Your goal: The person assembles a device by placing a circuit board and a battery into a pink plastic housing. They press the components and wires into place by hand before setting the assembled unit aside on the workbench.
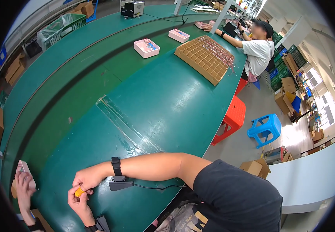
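Small orange piece [79,191]: held low at the near edge of the green table [163,100], caught between the fingertips of both hands; only a short rounded stub of it shows.
Right hand [87,178]: reaches in from the right across the person's body, fingers curled together and pinched on the upper end of the orange piece; a black wrist strap [116,166] sits just behind it, with a dark clip-on unit [120,184] and a thin cable below the forearm.
Left hand [78,203]: comes up from the lower edge, directly beneath the right hand, fingers closed on the lower side of the same piece; a black band [91,228] circles its wrist.
Position of piece relative to hands: between them, touching both, above the table surface rather than lying on it.
Another person's hand [23,185]: at the far left edge, holding a pale pink object [23,168], apart from the two working hands.
Pink trays [146,48]: two, well up the table, far from the hands.
Brown grid tray [206,58]: beyond them, near a seated co-worker [258,52] in a white shirt.
Stools: an orange one [233,118] and a blue one [266,129] on the floor to the right.
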